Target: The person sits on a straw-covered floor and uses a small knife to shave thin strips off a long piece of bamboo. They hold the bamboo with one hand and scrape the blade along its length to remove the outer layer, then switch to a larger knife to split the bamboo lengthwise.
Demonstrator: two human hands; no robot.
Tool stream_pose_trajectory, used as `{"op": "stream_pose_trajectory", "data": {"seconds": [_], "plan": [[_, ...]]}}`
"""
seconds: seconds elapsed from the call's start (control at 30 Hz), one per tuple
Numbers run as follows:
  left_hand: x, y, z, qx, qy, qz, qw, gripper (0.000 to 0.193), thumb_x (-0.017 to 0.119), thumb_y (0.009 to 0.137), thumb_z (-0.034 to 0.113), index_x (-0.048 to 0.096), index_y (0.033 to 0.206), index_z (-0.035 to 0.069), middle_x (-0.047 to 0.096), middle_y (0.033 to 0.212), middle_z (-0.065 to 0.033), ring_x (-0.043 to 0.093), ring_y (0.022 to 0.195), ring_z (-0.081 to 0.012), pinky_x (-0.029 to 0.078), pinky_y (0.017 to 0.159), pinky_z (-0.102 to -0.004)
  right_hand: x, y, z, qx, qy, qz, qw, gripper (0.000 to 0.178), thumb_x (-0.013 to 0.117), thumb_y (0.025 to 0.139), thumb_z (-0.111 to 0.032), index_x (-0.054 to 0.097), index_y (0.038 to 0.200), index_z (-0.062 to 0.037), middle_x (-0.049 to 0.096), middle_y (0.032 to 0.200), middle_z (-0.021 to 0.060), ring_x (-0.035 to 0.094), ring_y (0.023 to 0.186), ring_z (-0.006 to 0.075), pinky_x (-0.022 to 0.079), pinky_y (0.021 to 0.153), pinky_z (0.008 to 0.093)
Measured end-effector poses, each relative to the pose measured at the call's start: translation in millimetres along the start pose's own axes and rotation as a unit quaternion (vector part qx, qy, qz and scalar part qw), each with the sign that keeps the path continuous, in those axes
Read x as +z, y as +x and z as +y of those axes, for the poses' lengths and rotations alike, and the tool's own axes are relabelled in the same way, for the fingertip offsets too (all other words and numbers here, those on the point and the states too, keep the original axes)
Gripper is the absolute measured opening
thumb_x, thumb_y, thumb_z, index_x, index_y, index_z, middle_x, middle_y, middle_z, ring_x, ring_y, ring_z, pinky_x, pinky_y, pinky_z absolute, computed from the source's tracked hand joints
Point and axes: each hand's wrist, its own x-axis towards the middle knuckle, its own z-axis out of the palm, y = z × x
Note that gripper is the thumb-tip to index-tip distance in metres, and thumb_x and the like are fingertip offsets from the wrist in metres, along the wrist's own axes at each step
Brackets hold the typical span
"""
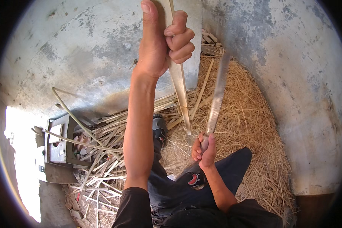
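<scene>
Raised at the top of the head view, my left hand (pixel 159 41) has its fingers wrapped round a long, pale split bamboo strip (pixel 178 85); the thumb points up along it. The strip slants down toward my lap and narrows, its lower end a little left of my right hand. My right hand (pixel 205 148) grips the handle of a long-bladed knife (pixel 217 95). The blade points up and away, to the right of the strip and apart from it in the picture, its tip blurred. The strip's upper end runs out of view.
Fine straw-like shavings (pixel 250 114) are heaped in front and to the right. Loose split strips (pixel 106 159) lie piled at left beside a grey box (pixel 60 142). Two bent poles (pixel 74 117) lean over the box. Stained walls (pixel 91 49) stand close ahead and at right.
</scene>
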Motion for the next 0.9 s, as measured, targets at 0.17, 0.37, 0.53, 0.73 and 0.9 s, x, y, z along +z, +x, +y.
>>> {"op": "stream_pose_trajectory", "data": {"seconds": [0.17, 0.37, 0.53, 0.73, 0.9], "plan": [[6, 1, -4, 0.001, 0.000, -0.009, 1.000, 0.071, 0.032, 0.085, 0.093, 0.029, 0.070, 0.024, 0.018, 0.054, 0.0119, 0.013, 0.042, -0.0019, 0.012, 0.037, -0.0211, 7, 11, 25, 0.054, -0.068, 0.031, 0.996, 0.044, 0.042, 0.108, -0.053, 0.046, 0.096, -0.0110, 0.041, 0.059, -0.0005, 0.036, 0.039, 0.0086, 0.032, 0.037, 0.0268], [-15, -5, 3, 0.014, -0.011, -0.026, 1.000, 0.070, 0.032, 0.087, 0.091, 0.030, 0.070, 0.023, 0.019, 0.053, 0.0115, 0.013, 0.043, -0.0024, 0.012, 0.037, -0.0212, 22, 13, -5, 0.079, -0.078, 0.061, 0.992, 0.046, 0.041, 0.108, -0.056, 0.047, 0.095, -0.0123, 0.039, 0.058, -0.0020, 0.033, 0.039, 0.0072, 0.032, 0.037, 0.0258], [-17, -6, 5, 0.021, 0.000, -0.018, 1.000, 0.069, 0.032, 0.088, 0.090, 0.031, 0.070, 0.023, 0.018, 0.054, 0.0115, 0.013, 0.043, -0.0024, 0.012, 0.037, -0.0215, 37, 5, -12, -0.069, -0.047, 0.023, 0.996, 0.044, 0.041, 0.109, -0.054, 0.047, 0.095, -0.0129, 0.041, 0.058, -0.0013, 0.033, 0.038, 0.0068, 0.033, 0.037, 0.0251], [-1, -4, 4, 0.014, 0.008, -0.020, 1.000, 0.070, 0.032, 0.087, 0.091, 0.031, 0.070, 0.023, 0.019, 0.054, 0.0112, 0.014, 0.043, -0.0024, 0.012, 0.037, -0.0218, 15, 23, 16, 0.146, -0.108, 0.058, 0.982, 0.039, 0.040, 0.110, -0.047, 0.045, 0.096, -0.0108, 0.041, 0.059, -0.0012, 0.036, 0.039, 0.0088, 0.032, 0.038, 0.0273], [-5, -10, 9, 0.020, 0.031, 0.003, 0.999, 0.071, 0.031, 0.087, 0.092, 0.030, 0.070, 0.023, 0.019, 0.054, 0.0110, 0.014, 0.044, -0.0030, 0.012, 0.037, -0.0223, 15, 9, -5, 0.069, -0.049, 0.050, 0.995, 0.042, 0.038, 0.109, -0.052, 0.044, 0.096, -0.0124, 0.039, 0.058, -0.0016, 0.034, 0.039, 0.0088, 0.031, 0.038, 0.0269]]}}
